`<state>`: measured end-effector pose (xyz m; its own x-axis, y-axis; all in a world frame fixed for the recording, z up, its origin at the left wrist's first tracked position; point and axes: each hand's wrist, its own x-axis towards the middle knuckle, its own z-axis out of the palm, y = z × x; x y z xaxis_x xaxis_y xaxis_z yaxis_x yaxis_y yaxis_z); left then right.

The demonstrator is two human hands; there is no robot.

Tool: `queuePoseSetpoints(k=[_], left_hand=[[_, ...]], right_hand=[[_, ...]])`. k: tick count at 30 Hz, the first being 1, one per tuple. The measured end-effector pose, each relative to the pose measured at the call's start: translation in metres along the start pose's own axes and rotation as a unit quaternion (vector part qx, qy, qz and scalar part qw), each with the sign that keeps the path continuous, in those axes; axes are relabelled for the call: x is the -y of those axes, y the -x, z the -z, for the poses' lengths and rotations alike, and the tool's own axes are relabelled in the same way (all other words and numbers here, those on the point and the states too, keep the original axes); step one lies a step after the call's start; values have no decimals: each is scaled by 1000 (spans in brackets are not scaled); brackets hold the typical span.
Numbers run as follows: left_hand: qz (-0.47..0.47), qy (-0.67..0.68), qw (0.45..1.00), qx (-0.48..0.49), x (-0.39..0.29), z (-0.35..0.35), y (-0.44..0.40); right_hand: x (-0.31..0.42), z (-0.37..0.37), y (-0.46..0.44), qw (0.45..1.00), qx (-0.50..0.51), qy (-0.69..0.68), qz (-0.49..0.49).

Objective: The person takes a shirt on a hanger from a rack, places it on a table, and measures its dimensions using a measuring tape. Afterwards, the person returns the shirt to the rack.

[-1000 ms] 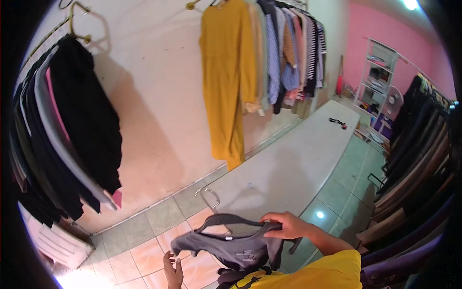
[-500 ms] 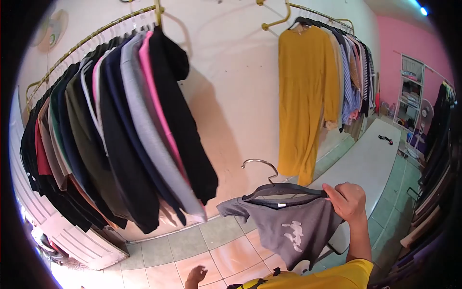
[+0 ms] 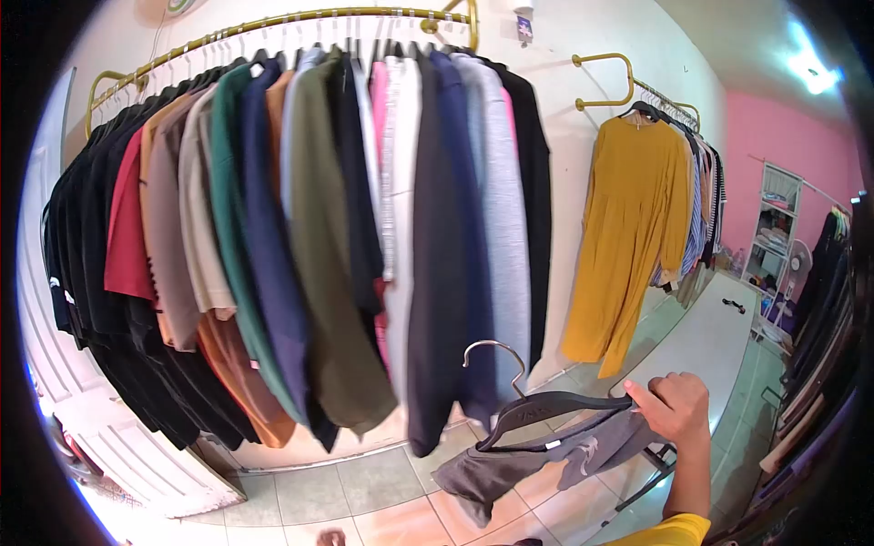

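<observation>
My right hand [image 3: 672, 407] is closed around the right end of a black clothes hanger [image 3: 546, 408] with a metal hook, pinching the shoulder of the garment. On the hanger hangs a dark grey T-shirt [image 3: 510, 473] with a white print and a small white neck label, its body swung and folded to the side. Only a bit of my left hand [image 3: 330, 538] shows at the bottom edge; its fingers cannot be made out. Beyond the T-shirt, a row of garments [image 3: 319, 264] in many colours hangs from a gold wall rail [image 3: 300, 16].
To the right, a mustard dress [image 3: 633, 237] hangs with other clothes on a second gold rail [image 3: 628, 77]. Below it stands a long white table [image 3: 687, 359] with a small dark object. More clothes hang along the far right. A white door [image 3: 137, 464] is at lower left.
The view has turned, bringing more of the left clothes row into sight. The T-shirt has swung and tilted in my right hand. My left hand has dropped almost out of view.
</observation>
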<state>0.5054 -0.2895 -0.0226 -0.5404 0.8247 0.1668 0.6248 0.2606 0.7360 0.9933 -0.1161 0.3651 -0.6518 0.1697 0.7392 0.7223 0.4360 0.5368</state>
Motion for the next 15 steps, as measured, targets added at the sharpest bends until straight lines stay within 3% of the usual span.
queuePoseSetpoints(k=[1,2,3,4,6,8,11,13,15], left_hand=[[-34,-21,999,-20,-14,24,-34],[-196,-42,970,-139,16,19,-75],[-259,-32,948,-182,-18,50,-91],[-319,-22,921,-224,-70,86,-114],[-373,4,894,-247,-100,121,-143],[-486,9,810,-328,-130,146,-168],[-568,-1,704,-426,-158,182,-199],[-587,26,668,-456,-174,207,-215],[-588,1,682,-435,-178,227,-228]], right_hand=[[16,5,-9,1000,-18,-7,-13],[32,10,-20,999,-34,-14,-26],[49,17,-34,999,-32,-13,-23],[64,25,-47,999,-28,-13,-39],[93,40,-72,998,-24,-9,-55],[113,53,-97,998,-21,19,-49],[141,58,-127,997,-41,44,-37],[162,58,-140,998,-40,42,-39],[181,58,-147,998,-38,43,-40]])
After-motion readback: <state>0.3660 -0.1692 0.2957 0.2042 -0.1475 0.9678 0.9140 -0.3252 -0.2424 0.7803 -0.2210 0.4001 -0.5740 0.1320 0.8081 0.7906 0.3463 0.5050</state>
